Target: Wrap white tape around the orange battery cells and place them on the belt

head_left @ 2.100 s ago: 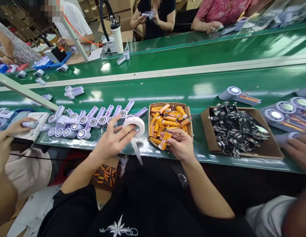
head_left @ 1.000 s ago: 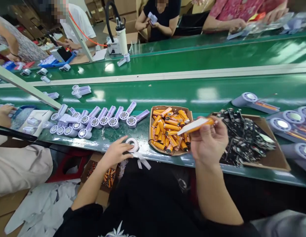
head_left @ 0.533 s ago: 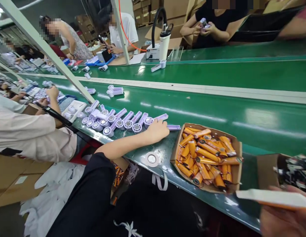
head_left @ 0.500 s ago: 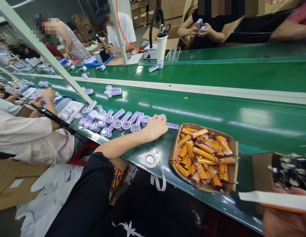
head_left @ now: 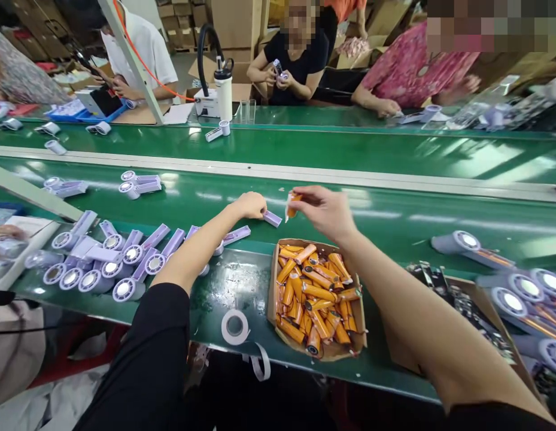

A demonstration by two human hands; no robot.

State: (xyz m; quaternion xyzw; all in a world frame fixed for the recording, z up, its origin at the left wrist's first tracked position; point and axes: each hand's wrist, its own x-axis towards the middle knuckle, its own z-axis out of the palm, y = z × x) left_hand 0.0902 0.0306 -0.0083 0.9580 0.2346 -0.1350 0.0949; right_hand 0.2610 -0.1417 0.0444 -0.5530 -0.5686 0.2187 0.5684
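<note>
One orange cell (head_left: 296, 206) with a white strip is pinched in the nearly closed fingertips of the right hand (head_left: 326, 209). Just left of them, a lavender casing (head_left: 273, 219) is gripped by the left hand's (head_left: 252, 205) curled fingers.

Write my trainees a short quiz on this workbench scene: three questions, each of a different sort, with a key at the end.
1. True or false: the roll of white tape lies on the bench, outside the cardboard box of orange cylinders.

2. The worker's right hand holds:
A) a circuit board
B) an orange cylinder with a white strip
C) a pair of scissors

3. Fill in the colour: the part in the worker's left hand is ____.

Key: 1. True. 2. B. 3. Pale purple.
</note>
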